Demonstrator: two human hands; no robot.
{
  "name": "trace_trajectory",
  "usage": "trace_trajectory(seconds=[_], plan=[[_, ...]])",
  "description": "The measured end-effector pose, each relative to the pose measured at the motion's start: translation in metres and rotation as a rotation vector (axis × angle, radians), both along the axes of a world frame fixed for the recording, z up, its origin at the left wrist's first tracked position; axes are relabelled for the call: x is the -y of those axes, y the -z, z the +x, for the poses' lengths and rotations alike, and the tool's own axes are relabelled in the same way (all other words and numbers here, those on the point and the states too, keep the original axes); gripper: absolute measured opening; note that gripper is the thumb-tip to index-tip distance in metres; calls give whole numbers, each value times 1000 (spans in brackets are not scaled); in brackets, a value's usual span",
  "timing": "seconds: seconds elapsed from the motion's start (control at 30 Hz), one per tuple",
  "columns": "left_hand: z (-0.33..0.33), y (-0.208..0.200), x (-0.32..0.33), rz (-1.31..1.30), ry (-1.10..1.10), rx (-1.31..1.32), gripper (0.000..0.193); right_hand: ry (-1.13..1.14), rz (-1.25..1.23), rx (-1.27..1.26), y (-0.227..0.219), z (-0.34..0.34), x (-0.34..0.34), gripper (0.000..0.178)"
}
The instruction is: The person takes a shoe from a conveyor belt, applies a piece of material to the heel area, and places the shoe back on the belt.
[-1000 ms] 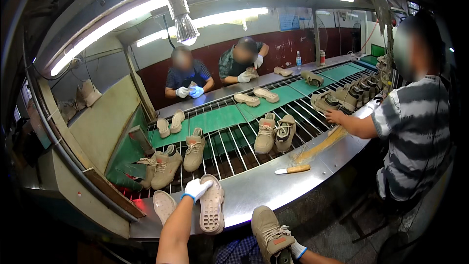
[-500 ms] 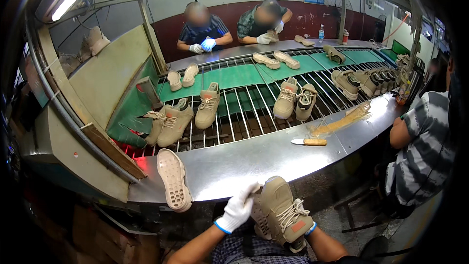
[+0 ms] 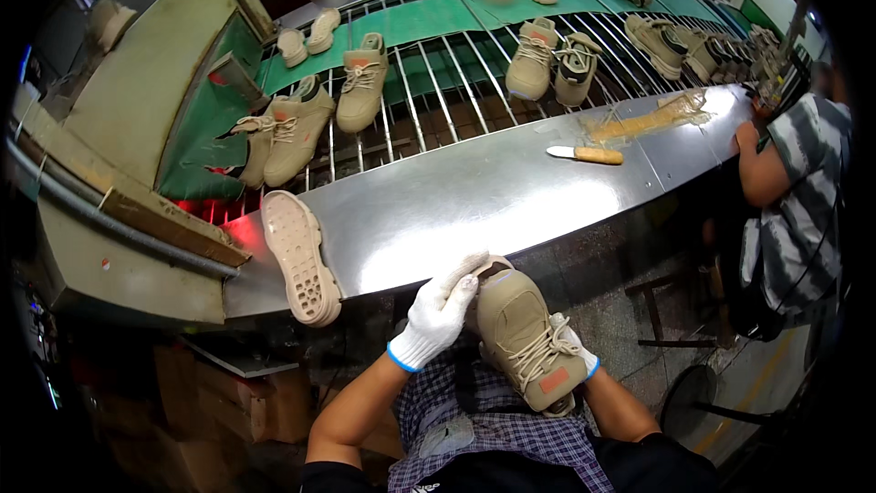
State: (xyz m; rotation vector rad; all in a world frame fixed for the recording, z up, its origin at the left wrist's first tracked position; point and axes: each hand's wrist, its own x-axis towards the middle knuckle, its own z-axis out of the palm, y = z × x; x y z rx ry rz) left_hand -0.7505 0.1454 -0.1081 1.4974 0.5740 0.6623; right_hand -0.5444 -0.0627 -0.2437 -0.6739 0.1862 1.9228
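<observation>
A tan lace-up shoe upper [image 3: 522, 315] is held over my lap, toe pointing away, laces and an orange tongue patch facing up. My right hand [image 3: 573, 345], in a white knit glove, grips it from the right, with part of the hand hidden behind it. Against its toe is a beige sole [image 3: 494, 267], mostly covered by the upper and my glove. My left hand [image 3: 440, 312], also gloved, has its fingers closed on the sole's toe end. Another beige sole [image 3: 299, 256], studded with holes, lies across the metal bench edge on the left.
A wooden-handled knife [image 3: 586, 155] lies on the metal bench [image 3: 429, 219] near a brown glue-like patch [image 3: 652, 120]. Beyond, tan shoes [image 3: 362, 82] and soles stand on a bar conveyor [image 3: 438, 96] with green belting. Co-workers sit across it; a person in a striped shirt [image 3: 794, 219] sits at right.
My view has tipped downward, so the bench and conveyor sit higher. The upper and sole have come closer together at the toe, with my left fingers now at that end.
</observation>
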Motion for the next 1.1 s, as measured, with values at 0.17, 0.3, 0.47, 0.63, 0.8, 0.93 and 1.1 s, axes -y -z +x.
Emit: trace_trajectory(seconds=[0.17,0.3,0.47,0.63,0.8,0.93,1.1], plan=[[3,-1,-7,-35,99,40,41,18,3,-30,3,-4,1,63],[3,-10,-13,52,166,-35,40,49,7,-48,3,-3,-1,63],[0,-12,-20,40,226,1,40,66,19,-63,4,-5,-5,62],[3,-15,-19,37,235,7,39,85,30,-80,0,-3,-6,62],[3,-18,-21,196,219,-41,38,84,35,-93,-4,-3,-9,62],[4,-9,-19,170,204,-12,37,76,31,-110,-2,-7,-9,62],[4,1,-14,205,197,44,43,54,34,-150,-6,-11,-13,61]])
